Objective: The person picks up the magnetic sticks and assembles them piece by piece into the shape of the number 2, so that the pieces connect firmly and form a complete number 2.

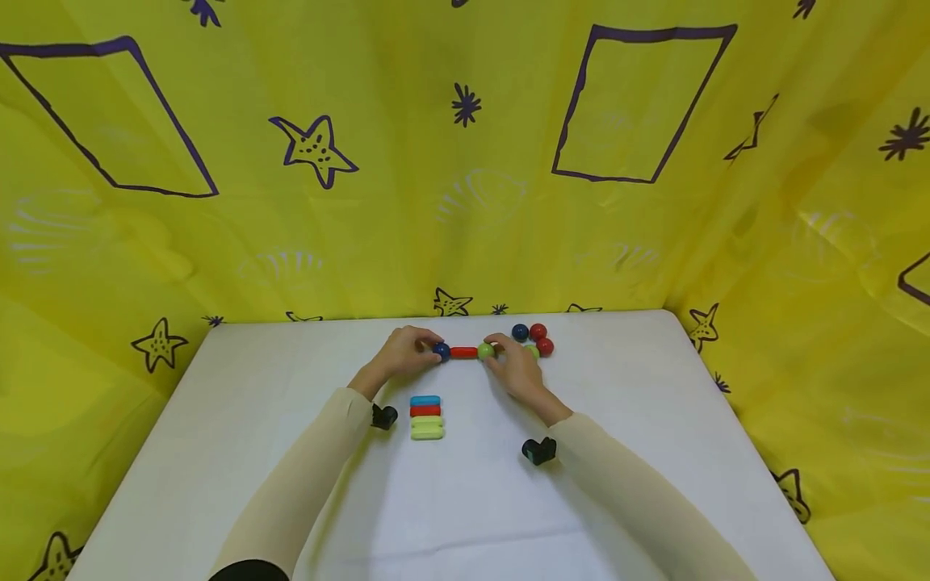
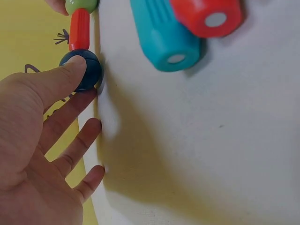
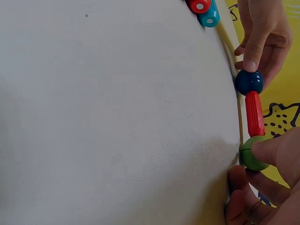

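Note:
A red magnetic rod (image 1: pixel 463 353) lies between a dark blue ball (image 1: pixel 441 351) and a green ball (image 1: pixel 486 351), the three joined in a row. My left hand (image 1: pixel 408 352) pinches the blue ball between thumb and forefinger; its other fingers spread near the table in the left wrist view. At the opposite end my right hand (image 1: pixel 517 369) grips the green ball (image 3: pixel 254 153), thumb on its near side. In the right wrist view the red rod (image 3: pixel 254 114) shows whole between both balls.
On the white table (image 1: pixel 291 452) a blue rod (image 1: pixel 425 400), a red rod (image 1: pixel 425 411) and light green rods (image 1: pixel 426 432) lie stacked in a column. Beyond my right hand sit a blue ball (image 1: pixel 520 332), red balls (image 1: pixel 545 347) and a partly hidden green ball (image 1: pixel 534 351). A yellow curtain (image 1: pixel 392 202) surrounds the table.

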Demonstrator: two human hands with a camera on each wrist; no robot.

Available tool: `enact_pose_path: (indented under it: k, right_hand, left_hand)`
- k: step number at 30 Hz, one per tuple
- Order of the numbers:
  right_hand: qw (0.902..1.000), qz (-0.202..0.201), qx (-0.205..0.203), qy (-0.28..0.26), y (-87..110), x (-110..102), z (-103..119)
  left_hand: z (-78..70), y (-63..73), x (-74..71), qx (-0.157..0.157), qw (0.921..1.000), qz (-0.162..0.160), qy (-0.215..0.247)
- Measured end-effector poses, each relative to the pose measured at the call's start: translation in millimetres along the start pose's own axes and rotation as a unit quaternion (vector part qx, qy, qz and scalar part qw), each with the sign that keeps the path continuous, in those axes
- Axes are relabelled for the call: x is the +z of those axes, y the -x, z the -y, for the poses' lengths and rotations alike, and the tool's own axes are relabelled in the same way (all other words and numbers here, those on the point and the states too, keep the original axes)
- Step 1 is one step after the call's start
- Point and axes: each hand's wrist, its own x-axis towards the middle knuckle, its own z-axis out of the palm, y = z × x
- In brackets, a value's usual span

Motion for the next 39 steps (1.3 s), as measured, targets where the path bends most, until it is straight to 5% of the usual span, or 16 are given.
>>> enact_pose_path:
  k: [20, 31, 39]
  right_hand:
    - [0.9995, 0.032, -0.008, -0.003, -0.2, -12.1, 0.2]
    - [0.9906, 0.074, -0.112, 0.025, 0.1, -34.7, 13.8]
    - [0.9685, 0.165, -0.186, -0.009, -2.3, -35.8, 19.1]
  left_hand:
    - [0.4, -6.4, 0.6, 0.001, 1.0, 0.004, 0.0]
    - [2.6, -6.3, -2.9, -0.014, 0.9998, 0.013, 0.011]
    - [1.7, -7.7, -6.3, -0.007, 0.9997, 0.011, 0.02]
